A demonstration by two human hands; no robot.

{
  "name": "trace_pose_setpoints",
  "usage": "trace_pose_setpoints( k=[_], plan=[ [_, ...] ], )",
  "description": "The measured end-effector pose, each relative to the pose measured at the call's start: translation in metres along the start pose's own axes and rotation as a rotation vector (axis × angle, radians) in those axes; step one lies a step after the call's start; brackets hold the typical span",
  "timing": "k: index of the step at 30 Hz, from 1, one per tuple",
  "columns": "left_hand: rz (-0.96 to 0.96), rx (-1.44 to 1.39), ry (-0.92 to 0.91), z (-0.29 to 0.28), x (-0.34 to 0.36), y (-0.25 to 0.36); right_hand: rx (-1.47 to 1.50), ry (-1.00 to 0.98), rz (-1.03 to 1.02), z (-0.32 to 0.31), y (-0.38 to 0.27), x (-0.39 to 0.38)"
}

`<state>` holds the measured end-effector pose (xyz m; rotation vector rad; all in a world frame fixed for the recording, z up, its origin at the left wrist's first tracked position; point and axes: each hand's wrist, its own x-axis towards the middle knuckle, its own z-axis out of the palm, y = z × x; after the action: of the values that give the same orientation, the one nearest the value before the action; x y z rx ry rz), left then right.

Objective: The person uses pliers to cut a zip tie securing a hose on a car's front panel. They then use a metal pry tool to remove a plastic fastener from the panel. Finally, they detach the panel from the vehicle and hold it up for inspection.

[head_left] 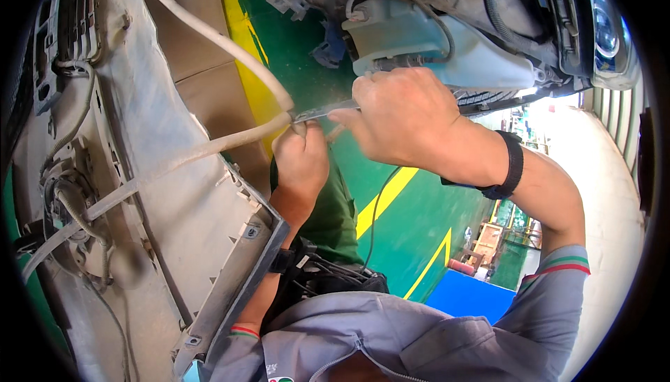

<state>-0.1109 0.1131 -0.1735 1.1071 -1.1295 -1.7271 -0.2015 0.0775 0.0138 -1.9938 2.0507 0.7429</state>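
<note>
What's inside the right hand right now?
The right hand is closed around a slim metal tool, whose exposed end reaches the beige hose beside the left hand. The fist covers its grip, so its exact kind cannot be told.

The tool point(324, 110) at centre looks like shiny metal, the hose point(223, 43) left of it matt and rubber-like. The panel point(143, 40) at left has a dusty, matt finish; the tank point(481, 54) at upper right is smooth, translucent plastic, the shirt point(398, 326) at bottom matt cloth.
</note>
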Motion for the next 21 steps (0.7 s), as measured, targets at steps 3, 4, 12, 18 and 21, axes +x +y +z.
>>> trace_pose_setpoints(
  k=[3,4,12,18,21],
  plan=[
    [0.061,0.096,-0.013,0.002,0.003,-0.01,-0.017,0.036,-0.034,-0.011,-0.007,-0.003],
    [0.074,0.105,-0.044,0.001,0.004,-0.011,-0.045,0.039,-0.071,-0.016,-0.008,-0.002],
    [0.238,0.332,-0.072,-0.002,0.008,-0.008,-0.221,0.233,-0.494,-0.037,-0.004,0.027],
    [0.235,0.408,-0.088,-0.004,0.008,0.0,-0.379,0.165,-0.603,-0.044,0.005,0.045],
    [0.206,0.418,-0.115,-0.006,0.007,0.007,-0.404,0.153,-0.649,-0.048,0.009,0.054]
  ],
)
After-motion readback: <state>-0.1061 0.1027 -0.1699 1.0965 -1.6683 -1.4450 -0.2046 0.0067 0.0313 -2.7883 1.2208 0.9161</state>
